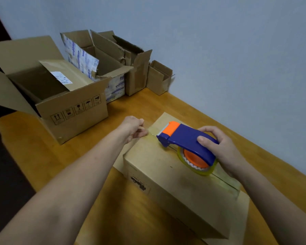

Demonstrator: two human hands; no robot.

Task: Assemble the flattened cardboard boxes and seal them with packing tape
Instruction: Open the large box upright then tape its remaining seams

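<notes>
Here, box: The shut cardboard box (157, 167) lay on the wooden surface (34, 156) right in front of you. Its length ran from your near right to your far left, and the top flaps met in a seam along that length.
Tape: A clear strip of tape (153, 133) stretched over the seam at the far end of the box, from your left hand to the mouth of the dispenser. A glossy band also lay along the seam at the near end, below your right wrist.
Left hand: Your left hand (132, 128) sat at the far edge of the box. Its fingers (141, 133) were curled and pinched the end of the tape against that edge.
Right hand: Your right hand (219, 147) gripped the blue and orange tape dispenser (184, 137), with the fingers wrapped over its handle and the thumb on the near side.
Dispenser: It stood on top of the box over the seam, its cutter end pointing at your left hand. Its roll (207, 171) rested on the cardboard.
Other boxes: A big open box (74, 112) with handling symbols stood at the far left of the surface. More open boxes, one of them a small box (159, 80), stood in a row along the wall (219, 50).
</notes>
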